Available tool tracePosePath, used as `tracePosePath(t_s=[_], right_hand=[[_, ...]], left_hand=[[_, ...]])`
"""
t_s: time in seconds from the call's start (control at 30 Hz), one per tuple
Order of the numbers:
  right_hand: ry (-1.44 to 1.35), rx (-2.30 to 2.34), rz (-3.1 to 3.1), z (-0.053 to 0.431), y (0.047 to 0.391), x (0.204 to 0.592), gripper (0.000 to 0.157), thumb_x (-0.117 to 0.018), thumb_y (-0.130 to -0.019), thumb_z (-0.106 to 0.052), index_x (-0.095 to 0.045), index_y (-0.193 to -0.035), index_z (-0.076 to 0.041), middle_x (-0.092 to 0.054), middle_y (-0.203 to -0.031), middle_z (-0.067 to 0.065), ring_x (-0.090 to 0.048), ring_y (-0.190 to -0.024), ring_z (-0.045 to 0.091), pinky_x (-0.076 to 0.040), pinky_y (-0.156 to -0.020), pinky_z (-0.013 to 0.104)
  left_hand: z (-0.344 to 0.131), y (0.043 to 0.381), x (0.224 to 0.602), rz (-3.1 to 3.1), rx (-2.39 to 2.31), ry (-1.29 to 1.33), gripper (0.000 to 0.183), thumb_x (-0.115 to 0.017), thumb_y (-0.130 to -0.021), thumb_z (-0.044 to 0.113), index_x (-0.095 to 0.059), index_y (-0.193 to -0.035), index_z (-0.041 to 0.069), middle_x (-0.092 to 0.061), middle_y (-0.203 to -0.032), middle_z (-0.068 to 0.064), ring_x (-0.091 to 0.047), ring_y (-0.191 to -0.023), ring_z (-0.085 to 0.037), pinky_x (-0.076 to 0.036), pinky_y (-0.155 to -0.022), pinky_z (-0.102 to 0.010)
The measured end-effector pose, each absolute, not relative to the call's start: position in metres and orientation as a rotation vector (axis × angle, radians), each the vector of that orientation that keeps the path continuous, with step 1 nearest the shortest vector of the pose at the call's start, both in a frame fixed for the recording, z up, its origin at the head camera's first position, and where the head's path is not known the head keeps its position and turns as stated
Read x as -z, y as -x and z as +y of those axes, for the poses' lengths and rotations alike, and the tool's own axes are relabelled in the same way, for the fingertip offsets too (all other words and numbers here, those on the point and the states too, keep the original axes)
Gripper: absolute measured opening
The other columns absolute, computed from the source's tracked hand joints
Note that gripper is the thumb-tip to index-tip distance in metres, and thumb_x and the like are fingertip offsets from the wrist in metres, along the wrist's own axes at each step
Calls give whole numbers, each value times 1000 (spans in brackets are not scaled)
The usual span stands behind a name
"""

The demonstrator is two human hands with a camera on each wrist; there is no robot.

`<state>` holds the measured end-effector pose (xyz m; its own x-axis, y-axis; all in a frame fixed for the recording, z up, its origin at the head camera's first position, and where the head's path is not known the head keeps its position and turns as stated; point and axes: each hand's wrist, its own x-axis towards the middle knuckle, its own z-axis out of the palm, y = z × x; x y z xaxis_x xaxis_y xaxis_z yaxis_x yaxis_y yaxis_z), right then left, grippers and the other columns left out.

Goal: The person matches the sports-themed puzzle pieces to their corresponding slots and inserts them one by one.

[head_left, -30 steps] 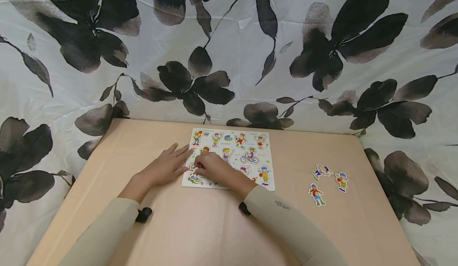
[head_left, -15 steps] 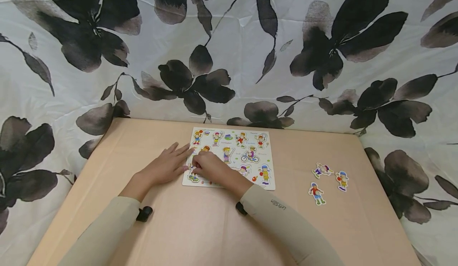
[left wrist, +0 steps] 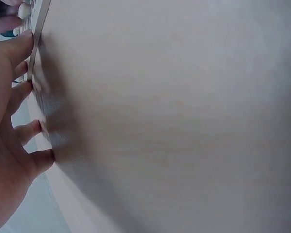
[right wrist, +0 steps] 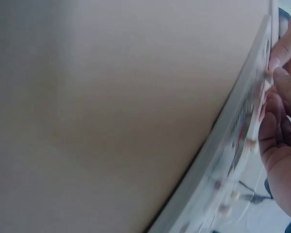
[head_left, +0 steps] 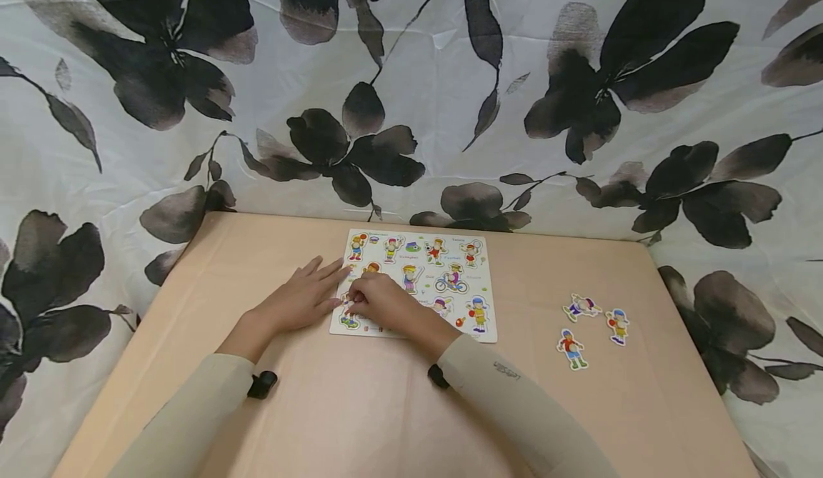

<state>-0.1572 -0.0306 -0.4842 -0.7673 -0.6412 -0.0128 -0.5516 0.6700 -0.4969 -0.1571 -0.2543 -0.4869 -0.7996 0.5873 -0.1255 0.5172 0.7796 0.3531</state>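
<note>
A white puzzle board (head_left: 486, 292) with colourful sports-figure pieces lies flat near the table's back edge. My left hand (head_left: 298, 296) rests at its left side, fingers spread, with fingertips and thumb on the board's edge. My right hand (head_left: 388, 305) reaches over the lower left part of the board, fingers curled, thumb and forefinger pinching a puzzle piece by its small knob. Most of that piece is hidden under the hand. In the right wrist view, the thumb (right wrist: 287, 83) is close over the board's surface, beside the left hand's fingers.
On the table (head_left: 386, 421) to the right of the board lie three loose puzzle pieces: a leaning figure (head_left: 581, 306), a figure with a red ball (head_left: 619, 326) and a figure in a red top (head_left: 572, 350). A flower-patterned cloth (head_left: 437, 106) hangs behind the table.
Both hands keep nearly the same places on the board; the right fingers shift only slightly. The whole head view drifts a little to the right. The loose pieces stay put.
</note>
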Motion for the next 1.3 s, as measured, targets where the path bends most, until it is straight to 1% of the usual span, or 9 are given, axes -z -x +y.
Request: tracePosePath(t_s=[0.2,0.33,0.47,0.57,0.7,0.87,1.0,1.13,1.3], right_hand=[[894,804,2666,-3,152,475,15,-76,-96,-20,-75,-108,-11,-65,-92,-5,-56,-83,5,-48,-75,16],[847,873,2675,24,148,465,17,-77,-95,-19,-75,-109,-10,-65,-92,-4,-57,-83,7,-51,-75,19],[767,942,2708,56,142,461,18,-78,-94,-19,-76,-110,-11,-64,-93,-6,-57,-83,8,-52,-75,20],[705,960,2750,82,135,462,16,-79,-93,-20,-76,-108,-13,-64,-91,-9,-56,-82,7,-52,-74,19],[674,1001,2809,123,122,466,15,-82,-90,-16,-77,-104,-12,-64,-89,-7,-56,-80,7,-52,-71,20],[609,1022,2879,175,104,470,19,-83,-88,-14,-77,-105,-10,-67,-93,-5,-58,-81,7,-54,-71,21],[563,962,2953,213,91,471,21,-85,-86,-13,-77,-106,-12,-69,-95,-4,-59,-82,7,-55,-71,21],[497,890,3032,248,77,473,21,-86,-84,-13,-77,-103,-15,-68,-97,-7,-58,-82,6,-54,-69,22],[511,807,3112,284,58,479,23,-89,-80,-16,-76,-99,-16,-65,-97,-6,-57,-76,6,-51,-64,20]], left_hand=[[-254,156,486,2741,-433,-834,65,-59,-105,36,-35,-162,17,-31,-170,-11,-21,-153,-55,-24,-118,-74],[-253,156,485,2740,-427,-823,66,-59,-105,38,-35,-163,18,-30,-170,-11,-21,-153,-55,-23,-119,-74],[-253,156,485,2738,-417,-805,66,-58,-105,39,-33,-163,18,-29,-170,-11,-19,-154,-54,-22,-120,-73],[-253,156,486,2735,-427,-805,67,-59,-104,38,-33,-163,18,-29,-170,-11,-19,-154,-55,-21,-120,-74],[-252,156,488,2721,-442,-803,68,-60,-104,38,-33,-163,18,-29,-170,-11,-19,-154,-55,-21,-120,-74],[-250,156,491,2714,-423,-783,69,-59,-104,41,-32,-164,20,-28,-171,-10,-17,-155,-53,-20,-121,-72],[-251,156,489,2717,-416,-783,68,-58,-105,41,-32,-164,20,-27,-171,-9,-17,-155,-53,-21,-120,-73],[-250,157,489,2718,-413,-789,68,-58,-105,40,-32,-164,19,-27,-171,-10,-18,-155,-53,-21,-120,-74],[-248,159,488,2717,-402,-788,68,-59,-105,40,-32,-164,19,-28,-171,-10,-18,-155,-53,-21,-120,-74]])
